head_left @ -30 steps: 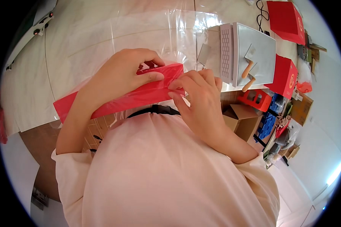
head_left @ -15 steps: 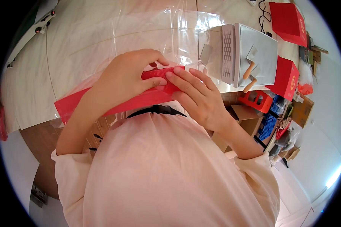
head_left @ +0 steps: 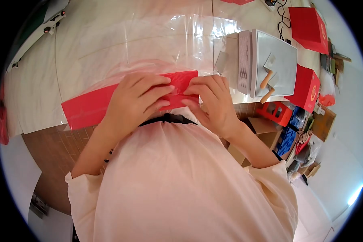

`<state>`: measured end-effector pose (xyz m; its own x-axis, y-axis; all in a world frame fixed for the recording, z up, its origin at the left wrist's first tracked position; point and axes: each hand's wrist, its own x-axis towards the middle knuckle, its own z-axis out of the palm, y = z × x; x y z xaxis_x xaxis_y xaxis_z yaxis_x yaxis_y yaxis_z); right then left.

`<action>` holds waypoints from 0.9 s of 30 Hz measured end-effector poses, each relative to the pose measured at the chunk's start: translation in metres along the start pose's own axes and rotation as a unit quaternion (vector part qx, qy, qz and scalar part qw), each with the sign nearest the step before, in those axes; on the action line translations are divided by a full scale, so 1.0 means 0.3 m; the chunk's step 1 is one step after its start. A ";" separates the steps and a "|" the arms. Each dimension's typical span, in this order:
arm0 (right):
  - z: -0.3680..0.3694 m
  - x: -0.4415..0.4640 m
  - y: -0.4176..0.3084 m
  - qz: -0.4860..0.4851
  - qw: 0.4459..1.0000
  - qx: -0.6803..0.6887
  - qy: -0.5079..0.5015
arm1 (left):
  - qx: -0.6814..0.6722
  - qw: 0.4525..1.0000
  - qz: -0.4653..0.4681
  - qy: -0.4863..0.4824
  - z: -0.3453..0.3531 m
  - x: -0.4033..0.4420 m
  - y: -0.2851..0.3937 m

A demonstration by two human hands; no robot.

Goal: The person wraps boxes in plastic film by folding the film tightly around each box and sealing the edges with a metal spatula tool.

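Observation:
A long red box lies at the table's front edge, close against my body. Clear plastic film spreads over the table behind it and wrinkles shinily on the box's right part. My left hand is bent over the box right of its middle, fingertips and thumb closed on the film there. At the right end, my right hand has its fingers curled and thumb drawn in, pinching the film at the box's edge. What lies under the fingertips is partly hidden.
To the right stands a grey-white machine with two wooden-handled scrapers on top. Beyond it are red boxes and a black cable. A red plastic stool and cardboard boxes are below the table's right side.
My left hand has turned and come down lower onto the box. My right hand has gone from lying flat with fingers stretched to curled at the box's right end.

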<state>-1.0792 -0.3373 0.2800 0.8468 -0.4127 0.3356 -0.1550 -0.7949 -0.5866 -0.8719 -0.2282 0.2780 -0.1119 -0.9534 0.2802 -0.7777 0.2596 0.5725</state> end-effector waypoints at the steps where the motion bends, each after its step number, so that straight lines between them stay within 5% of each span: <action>1: -0.006 0.013 -0.024 0.054 0.998 0.000 -0.019 | 0.001 1.000 0.000 0.000 -0.010 0.006 -0.007; 5: -0.041 0.048 -0.082 0.193 0.976 0.018 -0.102 | -0.074 0.994 -0.054 -0.063 -0.059 0.036 -0.028; 20: -0.058 0.127 -0.135 0.284 0.937 -0.010 -0.205 | -0.085 0.994 -0.002 -0.064 -0.063 0.028 -0.053; 27: 0.000 0.103 -0.159 0.312 0.943 -0.007 -0.113 | -0.067 0.996 0.028 -0.048 -0.050 0.021 -0.068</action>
<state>-1.0457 -0.3123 0.3184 0.6745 -0.6984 -0.2392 -0.6653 -0.4345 -0.6071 -0.8476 -0.2371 0.2797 -0.2161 -0.9454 0.2440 -0.6797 0.3250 0.6576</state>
